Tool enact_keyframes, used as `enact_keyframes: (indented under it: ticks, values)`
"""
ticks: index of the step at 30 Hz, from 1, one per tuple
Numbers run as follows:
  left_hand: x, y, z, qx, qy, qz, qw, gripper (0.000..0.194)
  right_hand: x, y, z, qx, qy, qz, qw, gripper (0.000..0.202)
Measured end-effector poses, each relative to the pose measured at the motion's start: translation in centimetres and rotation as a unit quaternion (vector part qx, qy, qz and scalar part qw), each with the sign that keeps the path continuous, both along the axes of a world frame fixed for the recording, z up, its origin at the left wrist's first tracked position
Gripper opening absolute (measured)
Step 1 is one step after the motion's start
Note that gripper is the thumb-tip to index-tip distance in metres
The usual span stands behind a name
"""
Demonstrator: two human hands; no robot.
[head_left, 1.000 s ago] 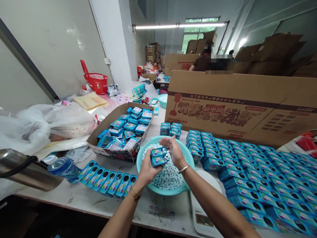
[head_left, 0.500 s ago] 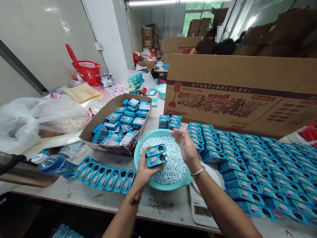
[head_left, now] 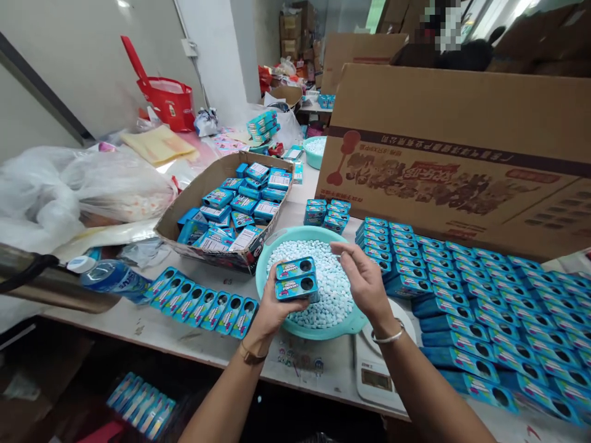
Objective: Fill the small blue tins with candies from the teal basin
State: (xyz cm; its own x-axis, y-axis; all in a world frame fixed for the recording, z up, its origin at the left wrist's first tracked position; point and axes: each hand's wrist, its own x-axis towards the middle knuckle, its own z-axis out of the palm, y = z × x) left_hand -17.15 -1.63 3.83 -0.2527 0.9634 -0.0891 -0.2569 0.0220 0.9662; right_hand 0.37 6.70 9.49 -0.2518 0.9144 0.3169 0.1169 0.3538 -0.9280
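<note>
My left hand is closed around two small blue candy boxes, one stacked against the other, their dark round openings facing up. They are above the near left side of a turquoise basin full of small pale candies. My right hand hovers over the basin's right side, fingers stretched toward the boxes and slightly curved, with nothing visible in them. Beside the basin, a row of similar boxes with round openings lies to the left. Partly under my right forearm is a white scale.
A cardboard tray of loose blue boxes stands behind left. Many rows of boxes cover the right side. A large carton stands behind them. A bottle lies at left, and more boxes are below the table edge.
The view has tilted downward. My right hand's fingers have curved inward from a flatter pose. A pale candy seen at the lower box's opening no longer shows there. My left hand keeps both boxes.
</note>
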Motion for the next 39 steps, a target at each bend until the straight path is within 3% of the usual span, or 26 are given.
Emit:
enact_keyframes:
  ticks: [4, 6, 9, 11, 13, 15, 18, 21, 24, 26, 28, 31, 32, 36, 39]
  values:
    - [-1.4, -1.8, 1.2, 0.098, 0.069, -0.039, 0.992, 0.081, 1.2, -2.1, -0.3, 0.03, -0.046, 0.034, 0.998, 0.026]
    - [-1.8, -3.0, 1.8, 0.147, 0.092, -0.071, 0.982, 0.073, 1.7, -3.2, -0.2, 0.025, -0.057, 0.085, 0.994, 0.034]
    - [-2.0, -4.8, 2.5, 0.178, 0.098, -0.107, 0.973, 0.066, 1.7, -5.5, 0.2, 0.077, -0.119, 0.205, 0.969, 0.076]
    - [-1.7, -5.9, 2.4, 0.173, 0.06, -0.112, 0.977, 0.068, 1.2, -7.4, 0.5, 0.131, -0.16, 0.247, 0.947, 0.105]
    - [-1.2, -6.8, 2.0, 0.161, -0.002, -0.122, 0.979, 0.073, 0.6, -9.0, 0.5, 0.167, -0.177, 0.249, 0.938, 0.113]
    - [-0.7, -7.5, 1.4, 0.151, -0.044, -0.128, 0.979, 0.077, 0.3, -10.1, 0.3, 0.177, -0.185, 0.238, 0.937, 0.109]
    - [-0.2, -8.5, 1.3, 0.131, -0.023, -0.113, 0.985, 0.079, 0.6, -10.7, -0.2, 0.173, -0.205, 0.239, 0.933, 0.103]
    - [-0.1, -9.4, 2.1, 0.1, 0.018, -0.119, 0.988, 0.08, 1.1, -11.0, -1.0, 0.164, -0.215, 0.224, 0.936, 0.102]
    - [-1.3, -10.7, 2.5, 0.049, 0.019, -0.143, 0.988, 0.091, 1.6, -11.5, -2.1, 0.117, -0.206, 0.201, 0.95, 0.099]
    - [-3.0, -12.3, 1.9, 0.011, 0.031, -0.14, 0.99, 0.094, 2.3, -12.0, -2.8, 0.071, -0.195, 0.178, 0.962, 0.097]
    - [-4.7, -14.4, 0.4, -0.051, 0.058, -0.152, 0.985, 0.08, 3.3, -12.2, -3.2, 0.028, -0.169, 0.143, 0.975, 0.095]
    - [-5.1, -17.5, -3.8, -0.204, 0.114, -0.206, 0.95, 0.044, 5.2, -12.0, -3.4, -0.005, -0.111, 0.079, 0.991, 0.093]
    - [-4.6, -18.3, -5.7, -0.234, 0.165, -0.191, 0.939, 0.038, 5.8, -11.7, -3.3, -0.008, -0.098, 0.06, 0.993, 0.093]
    - [-0.9, -20.1, -13.5, -0.253, 0.366, -0.018, 0.895, 0.03, 7.4, -9.6, -2.1, 0.021, -0.102, -0.003, 0.995, 0.095]
    - [0.5, -20.4, -17.5, -0.271, 0.419, -0.002, 0.867, 0.023, 7.7, -6.2, -0.4, 0.069, -0.127, -0.041, 0.989, 0.093]
